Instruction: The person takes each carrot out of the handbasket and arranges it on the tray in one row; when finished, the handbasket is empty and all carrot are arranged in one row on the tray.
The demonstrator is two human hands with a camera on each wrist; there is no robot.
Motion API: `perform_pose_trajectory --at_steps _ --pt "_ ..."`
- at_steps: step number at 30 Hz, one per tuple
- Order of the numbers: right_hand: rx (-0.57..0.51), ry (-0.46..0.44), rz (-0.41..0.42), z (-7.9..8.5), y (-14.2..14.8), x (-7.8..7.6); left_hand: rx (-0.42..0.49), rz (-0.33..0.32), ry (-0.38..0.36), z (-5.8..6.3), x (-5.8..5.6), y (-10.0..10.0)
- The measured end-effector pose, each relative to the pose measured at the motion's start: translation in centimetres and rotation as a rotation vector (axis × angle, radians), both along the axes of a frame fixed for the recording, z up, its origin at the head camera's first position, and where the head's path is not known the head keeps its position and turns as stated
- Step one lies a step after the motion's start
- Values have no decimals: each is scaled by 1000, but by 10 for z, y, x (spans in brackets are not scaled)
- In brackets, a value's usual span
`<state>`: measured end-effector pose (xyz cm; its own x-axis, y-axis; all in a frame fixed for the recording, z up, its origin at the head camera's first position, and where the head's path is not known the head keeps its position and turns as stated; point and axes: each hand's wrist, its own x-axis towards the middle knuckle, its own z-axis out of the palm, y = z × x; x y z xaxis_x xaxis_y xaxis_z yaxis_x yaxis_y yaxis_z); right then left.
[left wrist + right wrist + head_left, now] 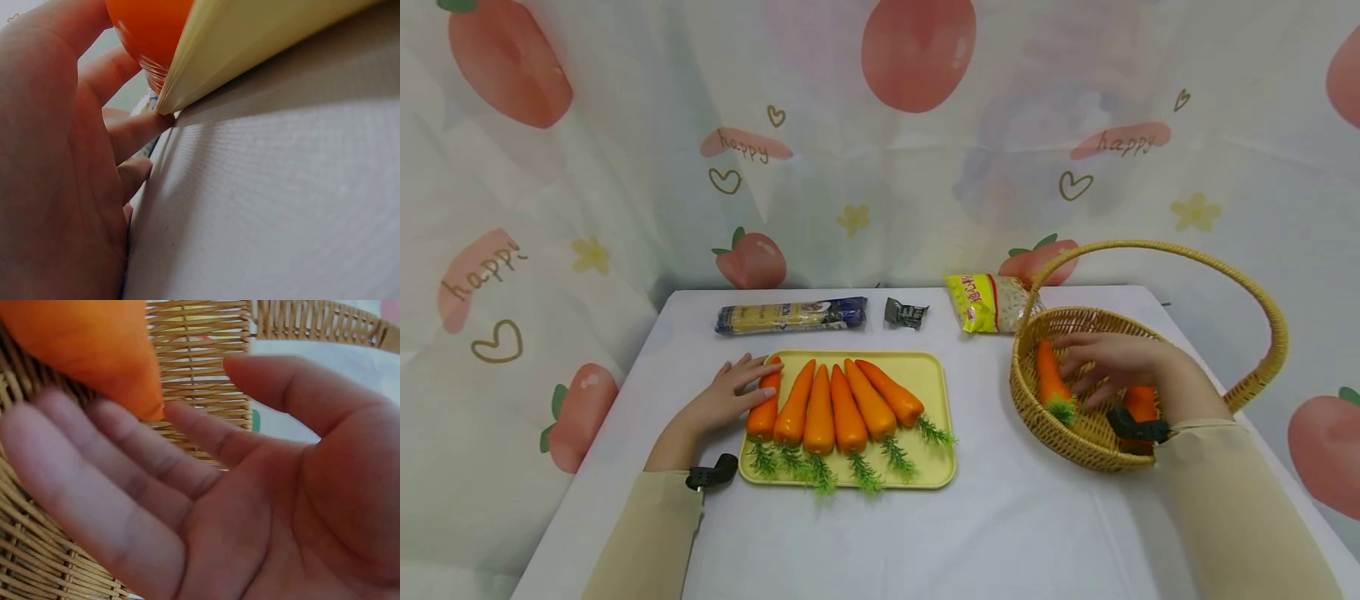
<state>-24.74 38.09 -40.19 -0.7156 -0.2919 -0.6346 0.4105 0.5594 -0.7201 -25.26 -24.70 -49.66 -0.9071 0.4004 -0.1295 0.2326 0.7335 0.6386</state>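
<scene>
Several orange toy carrots with green tops lie side by side on a pale yellow tray point(936, 471). My left hand point(733, 392) is at the tray's left side, thumb and forefinger reaching over the leftmost carrot point(763, 421). In the left wrist view, other fingers meet the tray's rim point(187, 69). My right hand point(1112, 367) is inside a wicker basket point(1045, 425), fingers loosely extended, holding nothing. One carrot point(1049, 375) leans to its left; an orange thing point(1141, 404) lies partly hidden under the wrist. The right wrist view shows a carrot point(106, 356) close beyond the fingertips.
Behind the tray lie a long blue-ended noodle packet point(790, 317) and a small dark packet point(906, 313). A yellow-and-clear bag point(985, 304) sits by the basket's back left. The basket's tall handle point(1217, 262) arches over the right forearm. A printed curtain point(880, 183) hangs behind the white table.
</scene>
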Motion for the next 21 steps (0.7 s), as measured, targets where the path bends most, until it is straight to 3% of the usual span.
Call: perform_pose_trajectory --at_steps 11,21 --pt "-49 -9 60 -6 -5 0 3 -6 -1 0 -1 0" --pt "-79 -16 176 -6 -8 2 9 -9 -9 0 -1 -1"
